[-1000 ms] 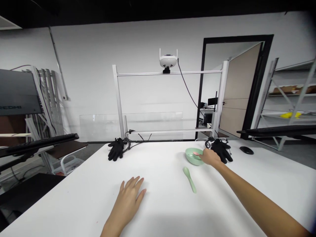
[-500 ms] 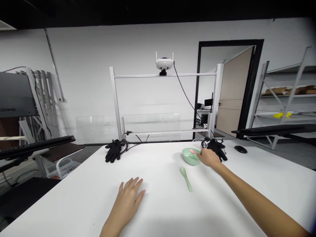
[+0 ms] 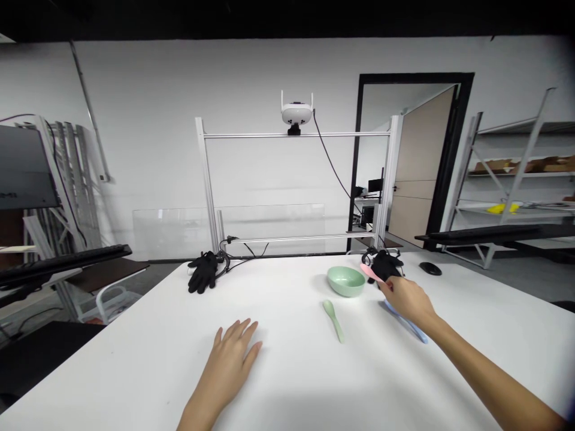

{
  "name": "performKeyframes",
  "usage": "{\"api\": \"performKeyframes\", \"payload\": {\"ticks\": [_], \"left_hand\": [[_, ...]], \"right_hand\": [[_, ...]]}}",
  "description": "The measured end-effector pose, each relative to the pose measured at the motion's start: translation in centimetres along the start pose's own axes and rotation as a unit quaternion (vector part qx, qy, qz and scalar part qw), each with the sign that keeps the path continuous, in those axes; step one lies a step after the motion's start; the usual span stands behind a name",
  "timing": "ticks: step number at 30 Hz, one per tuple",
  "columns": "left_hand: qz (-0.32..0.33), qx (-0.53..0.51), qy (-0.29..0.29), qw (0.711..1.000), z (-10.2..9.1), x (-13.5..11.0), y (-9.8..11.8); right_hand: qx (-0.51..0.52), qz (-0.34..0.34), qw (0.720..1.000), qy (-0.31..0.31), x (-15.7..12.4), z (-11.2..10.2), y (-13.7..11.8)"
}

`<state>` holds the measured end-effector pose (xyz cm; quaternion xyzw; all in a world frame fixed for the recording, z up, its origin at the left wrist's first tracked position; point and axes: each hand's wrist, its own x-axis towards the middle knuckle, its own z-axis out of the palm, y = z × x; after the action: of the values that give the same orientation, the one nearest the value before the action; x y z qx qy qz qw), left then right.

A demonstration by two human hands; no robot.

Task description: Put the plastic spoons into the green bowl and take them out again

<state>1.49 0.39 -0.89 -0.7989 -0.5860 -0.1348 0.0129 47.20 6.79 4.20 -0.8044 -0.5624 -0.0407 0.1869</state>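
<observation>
My right hand (image 3: 408, 299) grips a pink spoon (image 3: 372, 272) by its handle, just right of a pale green bowl (image 3: 345, 281) and apart from its rim. Under the heel of that hand lies a light blue spoon (image 3: 406, 320), partly hidden. A pale green spoon (image 3: 333, 320) rests on the white table (image 3: 287, 383) in front of the bowl. My left hand (image 3: 231, 359) lies flat with its fingers spread, touching only the table. Black wired gloves sit at the far edge, one (image 3: 204, 271) on the left and one (image 3: 381, 265) behind the pink spoon.
An aluminium frame (image 3: 294, 136) carrying a white camera unit (image 3: 296, 112) stands behind the table. A black mouse (image 3: 430, 269) lies at the far right. Dark keyboards (image 3: 63, 261) sit beyond the left edge, and a doorway and shelving stand behind.
My right hand has lifted the pink spoon out of the bowl and moved right. The light blue spoon now shows beneath it. My left hand has barely moved.
</observation>
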Motion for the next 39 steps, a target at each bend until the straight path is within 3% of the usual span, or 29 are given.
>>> {"api": "performKeyframes", "payload": {"ticks": [7,11,30,39], "left_hand": [[0.007,-0.006,0.013,1.0,-0.1,0.0,0.0],[0.008,-0.005,0.01,1.0,-0.3,-0.1,0.2],[0.001,-0.006,0.009,1.0,-0.7,-0.3,-0.1],[0.008,-0.008,0.026,1.0,-0.4,-0.2,-0.2]], "right_hand": [[-0.021,0.026,0.999,-0.03,-2.4,3.1,4.4],[-0.04,0.029,0.998,-0.05,-3.2,5.0,5.7],[-0.041,0.04,0.994,-0.089,-2.9,8.1,5.7],[-0.031,0.044,0.994,-0.095,-3.0,8.1,5.7]]}}
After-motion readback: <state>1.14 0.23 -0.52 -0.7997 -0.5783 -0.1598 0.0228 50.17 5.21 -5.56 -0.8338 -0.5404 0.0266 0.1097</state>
